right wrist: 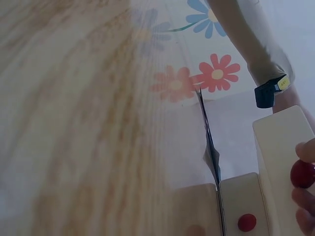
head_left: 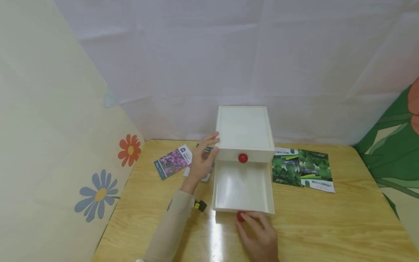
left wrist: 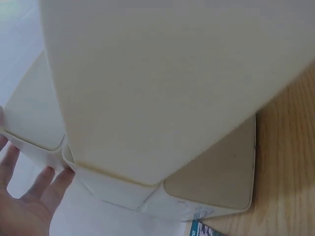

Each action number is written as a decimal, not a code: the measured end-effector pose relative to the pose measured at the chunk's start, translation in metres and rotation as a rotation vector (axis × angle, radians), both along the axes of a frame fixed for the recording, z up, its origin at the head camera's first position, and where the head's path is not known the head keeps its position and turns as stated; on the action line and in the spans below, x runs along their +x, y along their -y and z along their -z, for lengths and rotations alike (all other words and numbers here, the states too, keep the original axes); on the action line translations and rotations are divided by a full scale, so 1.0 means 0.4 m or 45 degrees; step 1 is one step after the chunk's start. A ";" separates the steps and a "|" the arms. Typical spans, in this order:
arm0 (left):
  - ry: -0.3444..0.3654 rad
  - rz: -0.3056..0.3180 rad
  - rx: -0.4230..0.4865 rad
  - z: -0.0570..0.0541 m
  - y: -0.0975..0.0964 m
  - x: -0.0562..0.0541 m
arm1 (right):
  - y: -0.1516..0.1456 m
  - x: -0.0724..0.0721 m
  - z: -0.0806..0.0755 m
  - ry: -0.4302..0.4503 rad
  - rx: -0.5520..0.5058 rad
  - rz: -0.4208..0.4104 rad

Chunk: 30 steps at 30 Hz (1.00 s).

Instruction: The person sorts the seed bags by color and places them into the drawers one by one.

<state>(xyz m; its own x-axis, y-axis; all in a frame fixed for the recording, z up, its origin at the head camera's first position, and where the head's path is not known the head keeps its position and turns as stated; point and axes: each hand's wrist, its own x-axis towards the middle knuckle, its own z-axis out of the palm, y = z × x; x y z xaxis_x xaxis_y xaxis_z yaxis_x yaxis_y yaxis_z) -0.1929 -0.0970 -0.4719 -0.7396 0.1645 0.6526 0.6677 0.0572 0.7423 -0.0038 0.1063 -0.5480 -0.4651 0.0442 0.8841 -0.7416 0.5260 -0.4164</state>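
A white two-drawer cabinet [head_left: 243, 127] stands on the table, with a red knob [head_left: 243, 158] on its closed upper drawer. Its lower drawer [head_left: 242, 185] is pulled out, and the white inside bottom shows. My right hand [head_left: 262, 236] pinches the red knob [right wrist: 302, 173] of that lower drawer between thumb and fingers. On the cabinet's left side my left hand [head_left: 201, 162] rests its fingertips against the wall and upper edge. In the left wrist view, extended fingers [left wrist: 42, 183] touch the white casing, and the pulled-out drawer [left wrist: 162, 88] fills much of the picture.
Left of the cabinet lies a seed packet [head_left: 173, 162] with purple flowers; another packet [head_left: 206, 177] is partly behind my left hand. Two green packets [head_left: 302, 169] lie on the right. A white cloth [head_left: 196, 65] hangs behind the wooden table [head_left: 311, 225].
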 end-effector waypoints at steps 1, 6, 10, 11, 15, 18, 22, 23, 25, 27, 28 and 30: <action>0.001 -0.008 -0.006 -0.001 0.000 0.003 | 0.001 -0.002 -0.006 -0.019 0.000 0.006; 0.048 -0.061 -0.049 -0.003 0.016 0.020 | 0.008 -0.005 -0.041 -0.109 -0.013 -0.042; 0.202 -0.215 -0.258 0.010 0.063 0.032 | 0.017 0.003 -0.046 -0.119 0.030 -0.174; 0.252 -0.255 -0.325 0.016 0.080 0.034 | 0.019 0.007 -0.042 -0.092 0.057 -0.216; 0.423 -0.436 -0.604 0.054 0.162 0.039 | 0.026 0.025 -0.021 0.092 0.165 -0.438; 0.524 -0.558 -0.782 0.087 0.223 0.045 | 0.033 0.036 -0.006 0.236 0.233 -0.542; 0.627 -0.671 -0.962 0.128 0.285 0.054 | 0.046 0.045 0.005 0.402 0.320 -0.603; 0.657 -0.693 -0.991 0.135 0.296 0.058 | 0.050 0.046 0.005 0.450 0.359 -0.623; 0.690 -0.723 -1.045 0.151 0.316 0.062 | 0.058 0.044 0.002 0.577 0.450 -0.685; 0.716 -0.745 -1.096 0.164 0.330 0.069 | 0.065 0.040 -0.005 0.714 0.565 -0.764; 0.728 -0.740 -1.110 0.170 0.334 0.071 | 0.070 0.037 -0.007 0.760 0.614 -0.802; 0.727 -0.723 -1.155 0.181 0.342 0.073 | 0.082 0.033 -0.005 0.809 0.682 -0.840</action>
